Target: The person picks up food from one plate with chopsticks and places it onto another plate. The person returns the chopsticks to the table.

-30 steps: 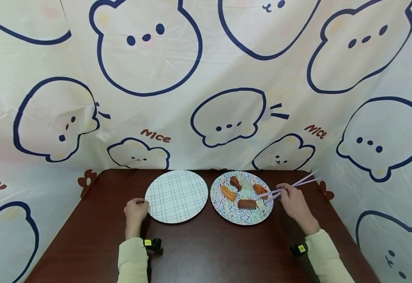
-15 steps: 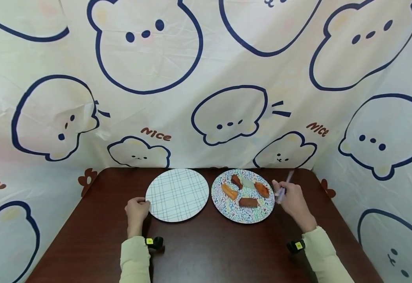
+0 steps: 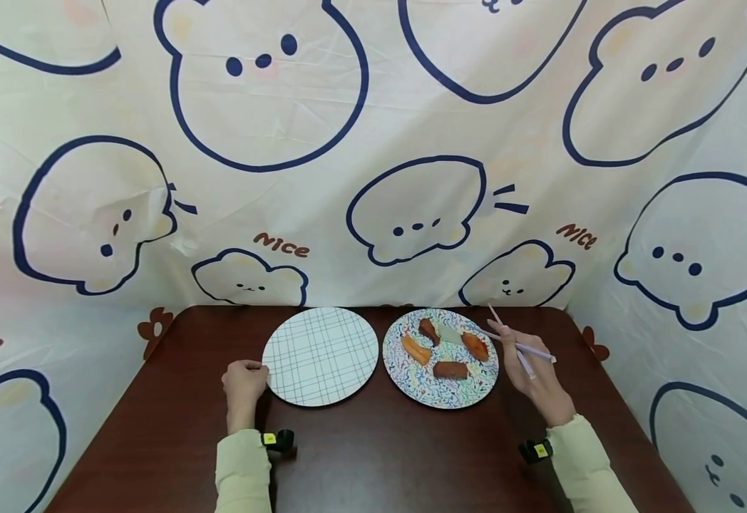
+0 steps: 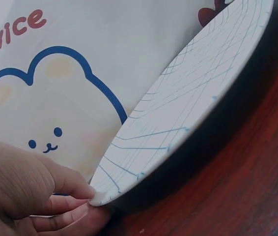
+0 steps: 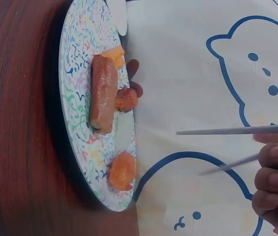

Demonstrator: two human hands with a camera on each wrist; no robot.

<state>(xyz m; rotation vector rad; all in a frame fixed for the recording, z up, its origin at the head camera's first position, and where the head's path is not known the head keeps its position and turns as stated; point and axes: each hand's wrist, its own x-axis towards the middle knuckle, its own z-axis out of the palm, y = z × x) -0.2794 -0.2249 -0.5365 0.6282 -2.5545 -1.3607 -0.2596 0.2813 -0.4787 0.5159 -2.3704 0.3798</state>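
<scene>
My left hand (image 3: 244, 385) pinches the left rim of a white plate with blue grid lines (image 3: 321, 356); the left wrist view shows thumb and fingers at its edge (image 4: 99, 196). In my right hand (image 3: 537, 377) is a pair of pale lilac chopsticks (image 5: 237, 131), their tips apart with nothing between them. This hand is just right of a plate with multicoloured specks (image 3: 440, 393). On that plate lie a brown sausage-like roll (image 3: 450, 370), a yellow-orange piece (image 3: 415, 350), a small brown drumstick-like piece (image 3: 428, 330), a pale translucent green piece (image 3: 450, 335) and an orange-brown piece (image 3: 475, 347).
Both plates stand side by side near the back of a dark brown table (image 3: 405, 456). A cloth with bear drawings (image 3: 412, 128) hangs behind and at both sides. Each wrist carries a small black camera on a band.
The chopsticks have swung round in my right hand, away from over the speckled plate, and now sit crossed over the hand. My left hand keeps its pinch on the grid plate.
</scene>
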